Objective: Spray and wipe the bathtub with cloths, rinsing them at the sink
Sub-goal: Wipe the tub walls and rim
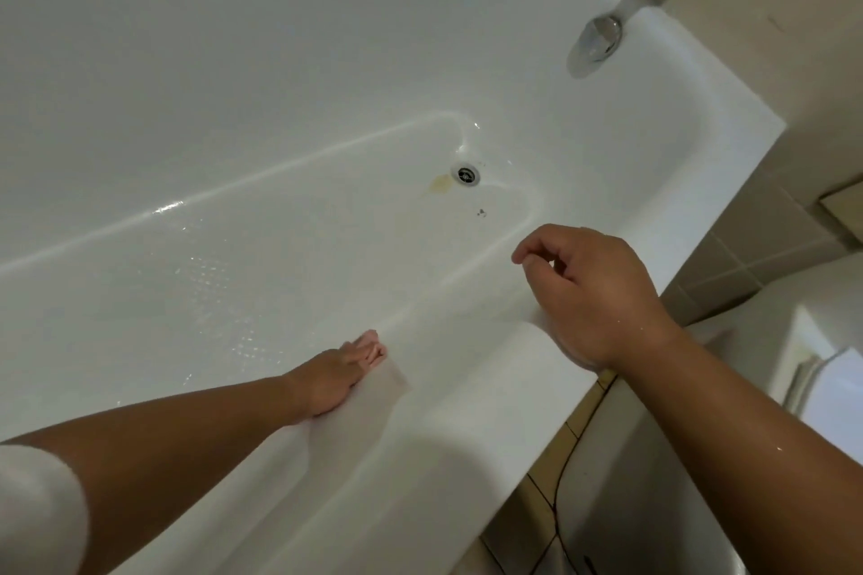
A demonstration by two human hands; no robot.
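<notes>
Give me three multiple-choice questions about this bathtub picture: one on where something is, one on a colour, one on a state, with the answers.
1. Where is the yellowish stain?
A) beside the drain
B) on the tap
C) on the floor tiles

2. What colour is the bathtub?
A) blue
B) white
C) black

3. How is the left hand?
A) gripping a bottle
B) clenched in a fist
C) fingers straight against the tub's inner wall

Answers:
1 A: the stain sits just left of the drain on the tub floor.
2 B: the whole tub is glossy white.
3 C: its straight fingers lie on the near inner wall.
</notes>
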